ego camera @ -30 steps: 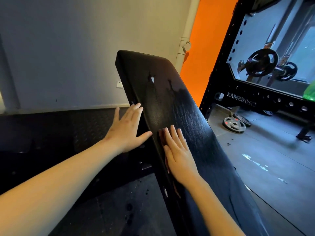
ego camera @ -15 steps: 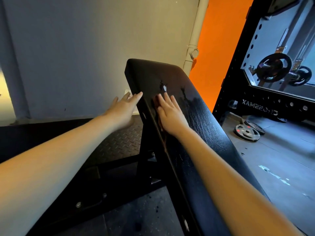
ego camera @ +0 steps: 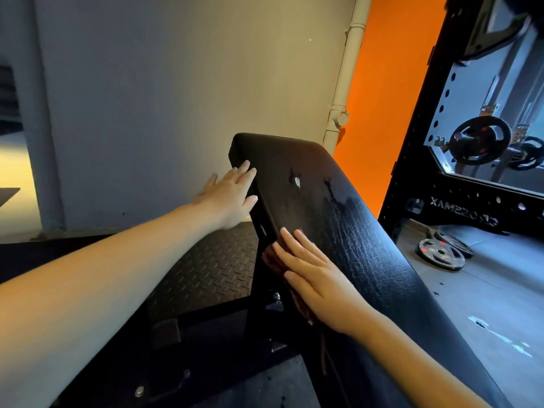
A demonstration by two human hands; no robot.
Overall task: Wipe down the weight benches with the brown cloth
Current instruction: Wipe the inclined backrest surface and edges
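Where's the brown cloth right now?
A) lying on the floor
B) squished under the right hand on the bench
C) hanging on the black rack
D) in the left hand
B: the brown cloth peeks out from under the flat right hand, which presses it on the bench. The left hand only touches the bench's side edge.

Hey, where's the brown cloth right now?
In the head view, lower centre, the cloth is pressed under the flat right hand against the left edge of the bench, below the left hand.
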